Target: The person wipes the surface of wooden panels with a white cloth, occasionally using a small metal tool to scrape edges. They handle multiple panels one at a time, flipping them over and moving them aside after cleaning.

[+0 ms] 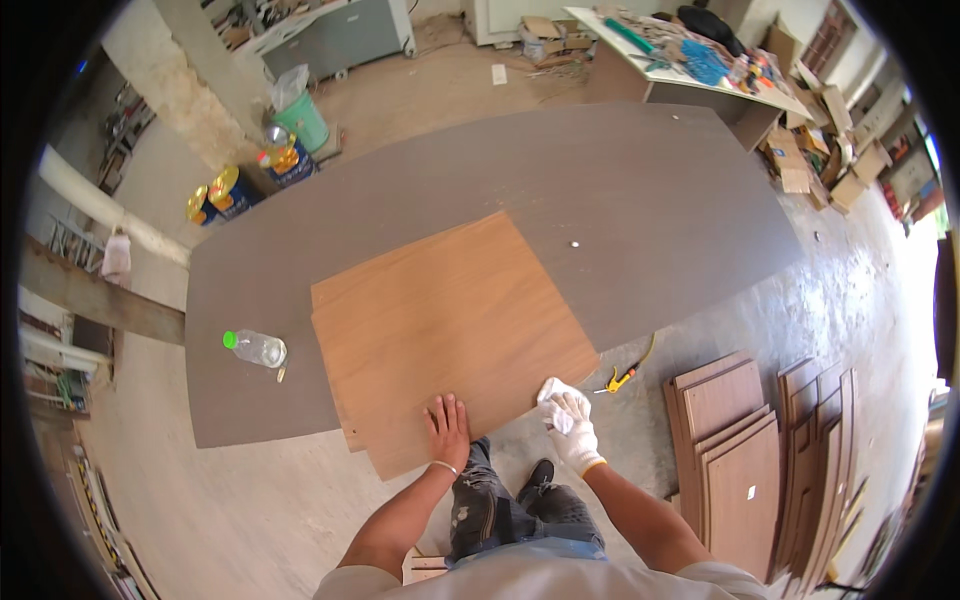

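White cloth (553, 391) sits bunched in the gloved right hand (574, 435), fingers closed around it, pressed at the near right corner of the wooden panel (450, 325). Just left along that near edge, the bare left hand (448, 428) lies flat, fingers spread, holding nothing. Smooth brown veneer panels lie stacked on a grey board (640, 210). Beyond the panel's left edge rests a clear plastic bottle (257, 347).

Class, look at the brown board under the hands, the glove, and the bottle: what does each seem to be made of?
Brown board: probably wood veneer or laminate, matte, with faint grain. Glove on the right hand: white knitted fabric, it seems, with an orange cuff. Bottle: clear plastic, see-through, with a green cap. The bare left hand lies flat on the board.
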